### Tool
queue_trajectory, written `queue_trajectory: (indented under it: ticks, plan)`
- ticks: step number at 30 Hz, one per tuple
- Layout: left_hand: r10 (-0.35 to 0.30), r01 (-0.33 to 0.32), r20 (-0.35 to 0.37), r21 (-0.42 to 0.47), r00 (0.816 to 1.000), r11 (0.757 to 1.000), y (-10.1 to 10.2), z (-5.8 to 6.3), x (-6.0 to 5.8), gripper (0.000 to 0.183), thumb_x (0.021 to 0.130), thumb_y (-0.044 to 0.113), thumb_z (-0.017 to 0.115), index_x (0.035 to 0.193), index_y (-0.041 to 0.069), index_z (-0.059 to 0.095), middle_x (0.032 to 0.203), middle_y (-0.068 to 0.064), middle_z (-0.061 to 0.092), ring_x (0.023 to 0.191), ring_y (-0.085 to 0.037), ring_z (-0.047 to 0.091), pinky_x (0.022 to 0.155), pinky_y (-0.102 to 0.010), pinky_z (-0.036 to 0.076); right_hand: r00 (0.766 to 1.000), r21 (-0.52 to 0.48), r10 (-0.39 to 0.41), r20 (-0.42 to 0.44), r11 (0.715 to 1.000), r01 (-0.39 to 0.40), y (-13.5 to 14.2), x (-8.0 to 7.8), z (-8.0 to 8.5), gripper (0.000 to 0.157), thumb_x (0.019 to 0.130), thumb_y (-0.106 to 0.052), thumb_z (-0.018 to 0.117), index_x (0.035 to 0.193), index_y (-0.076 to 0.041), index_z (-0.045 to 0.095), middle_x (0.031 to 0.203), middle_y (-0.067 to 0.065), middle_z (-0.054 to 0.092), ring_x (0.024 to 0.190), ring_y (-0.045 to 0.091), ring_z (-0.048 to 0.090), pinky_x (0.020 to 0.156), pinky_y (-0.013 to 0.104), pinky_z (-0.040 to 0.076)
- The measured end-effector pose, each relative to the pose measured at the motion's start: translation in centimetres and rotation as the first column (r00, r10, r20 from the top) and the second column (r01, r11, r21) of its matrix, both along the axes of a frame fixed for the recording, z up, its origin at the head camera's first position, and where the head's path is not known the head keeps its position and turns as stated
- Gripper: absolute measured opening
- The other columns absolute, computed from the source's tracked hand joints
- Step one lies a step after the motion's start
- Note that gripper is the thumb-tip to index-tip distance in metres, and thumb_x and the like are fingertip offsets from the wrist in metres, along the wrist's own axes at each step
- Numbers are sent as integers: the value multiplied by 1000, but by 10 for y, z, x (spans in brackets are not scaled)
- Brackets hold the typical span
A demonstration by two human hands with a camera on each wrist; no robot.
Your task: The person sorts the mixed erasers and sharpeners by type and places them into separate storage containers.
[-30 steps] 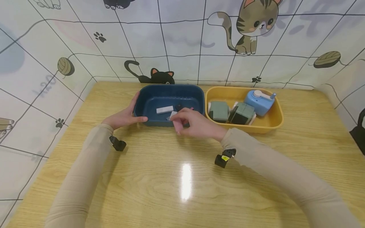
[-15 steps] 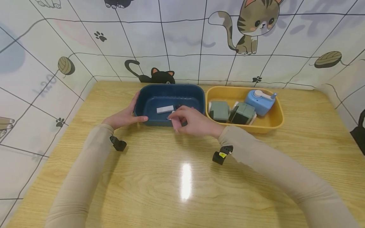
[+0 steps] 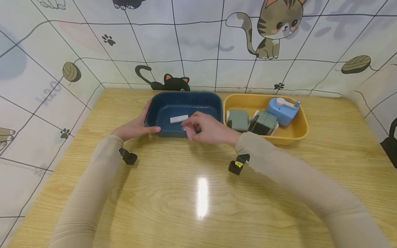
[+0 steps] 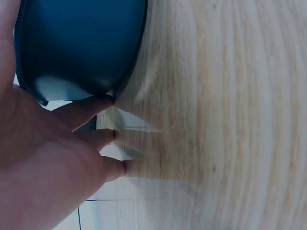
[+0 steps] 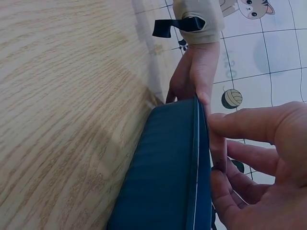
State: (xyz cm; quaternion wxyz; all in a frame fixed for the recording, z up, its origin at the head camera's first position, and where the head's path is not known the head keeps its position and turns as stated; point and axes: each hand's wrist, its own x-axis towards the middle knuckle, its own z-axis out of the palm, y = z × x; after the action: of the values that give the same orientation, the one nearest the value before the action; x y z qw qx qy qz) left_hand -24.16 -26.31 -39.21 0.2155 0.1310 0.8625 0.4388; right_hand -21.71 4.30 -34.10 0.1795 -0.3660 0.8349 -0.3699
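At the left end of the dark blue box [image 3: 169,100] rests my left hand [image 3: 136,127], thumb along the front corner and fingers against the outer side. In the left wrist view the left hand's fingers [image 4: 108,139] look spread and fairly straight, their tips near the table. Over the box's front side, my right hand [image 3: 209,129] pinches a small flat pink rectangular piece [image 3: 190,131] between thumb and fingers. Inside the box lies a white bar [image 3: 179,119]. A small pale piece behind the pink one is mostly hidden by the hand.
Right beside the blue box stands a yellow box [image 3: 294,134]. It holds two grey-green machines [image 3: 238,120] and a light blue device with a white crank [image 3: 282,112]. A wall with cat drawings [image 3: 198,44] rises behind the wooden table [image 3: 173,193].
My right hand has shifted slightly left and away from me with the pink piece, covering the small dark item in the box. The left hand and both boxes have stayed put.
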Motion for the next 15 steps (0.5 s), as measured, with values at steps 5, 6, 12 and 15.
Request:
queue_trajectory:
  ticks: [5, 6, 12, 15]
  plan:
    - [1, -1, -3, -1, 1000, 1000, 0, 0, 1, 108, 88, 37, 70, 149, 42, -20, 159, 1, -15, 144, -27, -4, 111, -57, 10, 1000, 26, 5, 12, 1000, -5, -3, -5, 2, 42, 88, -5, 65, 130, -1, 59, 118, 12, 53, 102, 24, 58, 92, 36, 46]
    - [0, -1, -4, 0, 1000, 1000, 0, 0, 1, 108, 88, 37, 70, 149, 41, -20, 159, 1, -15, 144, -27, -4, 111, -57, 10, 1000, 29, 6, 14, 1000, -6, -4, -5, 2, 42, 89, -5, 64, 130, -1, 59, 117, 12, 53, 102, 24, 58, 92, 37, 46]
    - [-1, 1, -17, -1, 1000, 1000, 1, 1, 1, 108, 88, 37, 70, 150, 39, -19, 159, 1, -14, 144, -27, -3, 111, -57, 11, 1000, 38, 16, -3, 999, -16, -8, -10, 1, 40, 91, -5, 61, 130, -1, 59, 119, 11, 54, 102, 23, 57, 92, 35, 46]
    - [1, -1, -15, 1, 1000, 1000, 1, 2, 2, 108, 88, 37, 70, 150, 39, -19, 159, 1, -14, 144, -27, -3, 111, -57, 10, 1000, 42, 21, -22, 999, -20, -10, -13, -1, 40, 90, -4, 62, 130, 0, 59, 120, 12, 55, 102, 22, 56, 91, 32, 46]
